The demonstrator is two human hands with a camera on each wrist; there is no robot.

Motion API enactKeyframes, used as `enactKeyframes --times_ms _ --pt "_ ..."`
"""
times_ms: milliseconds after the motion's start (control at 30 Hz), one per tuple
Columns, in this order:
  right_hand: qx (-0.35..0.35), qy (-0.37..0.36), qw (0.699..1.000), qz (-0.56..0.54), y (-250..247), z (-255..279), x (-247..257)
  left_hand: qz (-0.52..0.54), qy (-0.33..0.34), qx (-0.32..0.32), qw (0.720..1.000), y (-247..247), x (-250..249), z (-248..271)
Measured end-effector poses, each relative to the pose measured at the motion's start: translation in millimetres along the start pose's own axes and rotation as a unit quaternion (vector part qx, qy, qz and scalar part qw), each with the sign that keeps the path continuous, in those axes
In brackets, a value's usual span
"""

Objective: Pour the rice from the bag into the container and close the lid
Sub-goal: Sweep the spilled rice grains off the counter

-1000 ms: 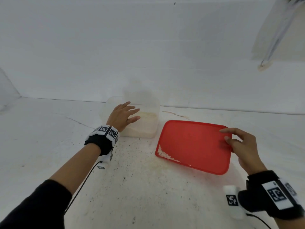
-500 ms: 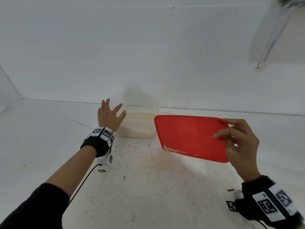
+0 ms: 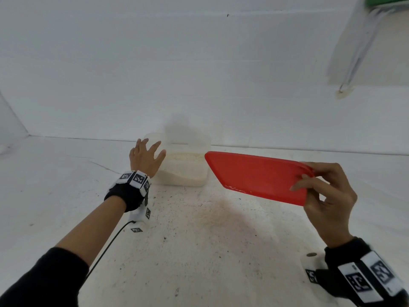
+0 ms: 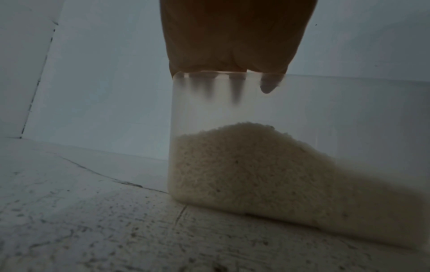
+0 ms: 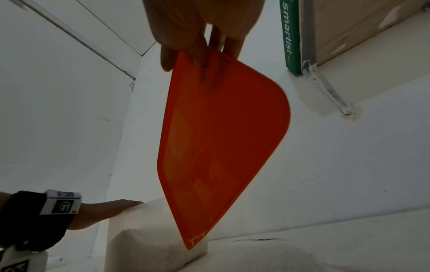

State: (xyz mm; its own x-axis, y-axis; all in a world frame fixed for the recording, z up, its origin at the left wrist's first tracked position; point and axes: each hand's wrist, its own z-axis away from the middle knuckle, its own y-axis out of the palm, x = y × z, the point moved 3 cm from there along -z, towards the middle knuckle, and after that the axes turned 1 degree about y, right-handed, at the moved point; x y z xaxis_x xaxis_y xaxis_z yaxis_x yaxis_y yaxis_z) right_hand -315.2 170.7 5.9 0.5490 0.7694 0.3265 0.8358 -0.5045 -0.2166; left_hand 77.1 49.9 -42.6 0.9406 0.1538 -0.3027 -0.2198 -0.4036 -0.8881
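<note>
- The clear container [image 3: 183,165], rice [image 4: 244,165] heaped inside, stands on a speckled white table [image 3: 199,251] near the white back wall [image 3: 155,74].
- The left hand [image 3: 145,157] rests on the container's left rim, fingers straight and hooked over it.
- The right hand [image 3: 327,196] pinches the red lid [image 3: 254,177] by its right edge; the lid is tilted in the air right of the container.

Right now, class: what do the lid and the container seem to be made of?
Lid: probably thin plastic, smooth and red-orange; light glows through it in the right wrist view.
Container: probably frosted, translucent plastic; the rice and fingertips show hazily through its wall.
</note>
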Motion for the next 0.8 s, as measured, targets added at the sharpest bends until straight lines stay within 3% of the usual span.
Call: enactKeyframes --times_ms 533,667,800 --pt "-0.025 0.043 0.999 -0.009 5 4 -5 0.028 0.011 -0.004 1.0 -1 3 0" --pt "-0.052 0.13 0.99 -0.001 2 3 -11 0.065 0.025 -0.028 0.997 -1 0 5" --pt "-0.091 0.251 0.964 0.004 3 8 -41 0.098 -0.044 -0.058 0.993 -3 4 13"
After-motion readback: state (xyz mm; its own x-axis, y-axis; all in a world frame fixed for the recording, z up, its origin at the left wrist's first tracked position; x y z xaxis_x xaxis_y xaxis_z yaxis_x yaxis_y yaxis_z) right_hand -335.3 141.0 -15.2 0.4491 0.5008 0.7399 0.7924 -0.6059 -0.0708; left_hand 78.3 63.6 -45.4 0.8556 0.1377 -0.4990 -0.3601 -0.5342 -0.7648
